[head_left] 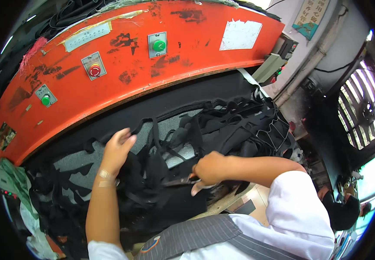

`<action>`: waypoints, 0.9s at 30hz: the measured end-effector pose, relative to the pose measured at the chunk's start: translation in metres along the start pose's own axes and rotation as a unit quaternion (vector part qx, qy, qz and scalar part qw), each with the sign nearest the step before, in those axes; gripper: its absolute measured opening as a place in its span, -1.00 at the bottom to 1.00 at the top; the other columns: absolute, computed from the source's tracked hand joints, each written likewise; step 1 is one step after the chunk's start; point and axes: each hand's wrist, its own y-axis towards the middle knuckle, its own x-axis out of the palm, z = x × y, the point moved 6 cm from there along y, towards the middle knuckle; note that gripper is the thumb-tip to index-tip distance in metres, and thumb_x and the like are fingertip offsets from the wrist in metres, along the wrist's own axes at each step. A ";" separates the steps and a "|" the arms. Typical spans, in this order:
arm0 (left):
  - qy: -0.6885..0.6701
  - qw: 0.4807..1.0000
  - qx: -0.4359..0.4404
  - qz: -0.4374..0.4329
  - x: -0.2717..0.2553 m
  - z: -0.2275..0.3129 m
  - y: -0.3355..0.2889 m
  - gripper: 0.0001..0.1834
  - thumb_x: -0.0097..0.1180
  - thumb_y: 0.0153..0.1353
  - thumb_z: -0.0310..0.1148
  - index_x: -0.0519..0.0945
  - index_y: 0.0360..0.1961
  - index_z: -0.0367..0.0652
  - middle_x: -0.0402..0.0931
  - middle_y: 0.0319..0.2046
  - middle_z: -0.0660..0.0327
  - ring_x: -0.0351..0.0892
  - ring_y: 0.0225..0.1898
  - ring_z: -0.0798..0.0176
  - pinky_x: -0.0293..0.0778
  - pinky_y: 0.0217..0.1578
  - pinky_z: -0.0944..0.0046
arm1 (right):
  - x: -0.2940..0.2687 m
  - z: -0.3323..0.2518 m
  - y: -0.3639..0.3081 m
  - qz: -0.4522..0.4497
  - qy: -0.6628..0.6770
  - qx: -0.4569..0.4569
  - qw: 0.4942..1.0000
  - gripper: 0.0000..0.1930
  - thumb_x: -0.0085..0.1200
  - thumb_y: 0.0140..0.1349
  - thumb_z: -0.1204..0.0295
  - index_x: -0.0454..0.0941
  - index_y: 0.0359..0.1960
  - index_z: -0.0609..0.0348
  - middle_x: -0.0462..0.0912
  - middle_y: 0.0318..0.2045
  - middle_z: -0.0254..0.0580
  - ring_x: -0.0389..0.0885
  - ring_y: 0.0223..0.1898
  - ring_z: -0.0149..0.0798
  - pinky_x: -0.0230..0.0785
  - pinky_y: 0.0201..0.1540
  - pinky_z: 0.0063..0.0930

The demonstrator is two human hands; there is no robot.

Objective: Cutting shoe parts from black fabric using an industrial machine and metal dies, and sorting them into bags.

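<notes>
Two hands span black fabric point(152, 160) heaped below an orange panel point(127, 58) at twelve o'clock: the right hand point(211, 168) grips scissors point(178, 181), blades toward nine; the left hand point(118, 149) curls at their ten o'clock, apart, probably for safety, its grasp impossible to tell.

1. From the right hand point(211, 168), 12 o'clock: orange panel point(131, 56) blocks far reach
2. 2 o'clock: tangled black scraps point(239, 130)
3. Between 8 and 9: scissors point(178, 182) jut out
4. 11 o'clock: room above grey surface point(175, 124)
</notes>
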 end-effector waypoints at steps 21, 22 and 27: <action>0.426 0.867 -0.133 0.220 0.145 0.020 0.001 -0.61 -0.19 0.38 -0.13 0.44 -0.20 -0.30 0.59 -0.28 -0.22 0.58 -0.19 -0.29 0.46 -0.14 -0.14 | -0.093 0.142 0.077 -0.094 0.170 -0.080 0.978 0.27 -0.44 -0.28 -0.73 0.46 -0.14 0.45 0.44 -0.33 0.01 0.52 -0.34 -0.14 0.44 -0.31 -0.22; 0.443 0.858 -0.121 0.229 0.144 0.018 -0.002 -0.64 -0.19 0.39 -0.14 0.43 -0.24 -0.26 0.60 -0.31 -0.16 0.60 -0.23 -0.26 0.48 -0.18 -0.14 | -0.098 0.128 0.085 -0.114 0.163 -0.088 0.976 0.24 -0.40 -0.30 -0.74 0.46 -0.19 0.42 0.42 -0.36 -0.05 0.52 -0.34 -0.15 0.44 -0.33 -0.22; 0.479 0.846 -0.108 0.206 0.144 0.008 0.001 -0.67 -0.18 0.39 -0.16 0.41 -0.27 -0.24 0.61 -0.36 -0.10 0.62 -0.30 -0.22 0.49 -0.25 -0.14 | -0.098 0.106 0.113 -0.091 0.107 -0.043 0.989 0.08 -0.37 -0.16 -0.67 0.47 -0.37 0.34 0.40 -0.50 -0.13 0.47 -0.48 -0.20 0.37 -0.51 -0.29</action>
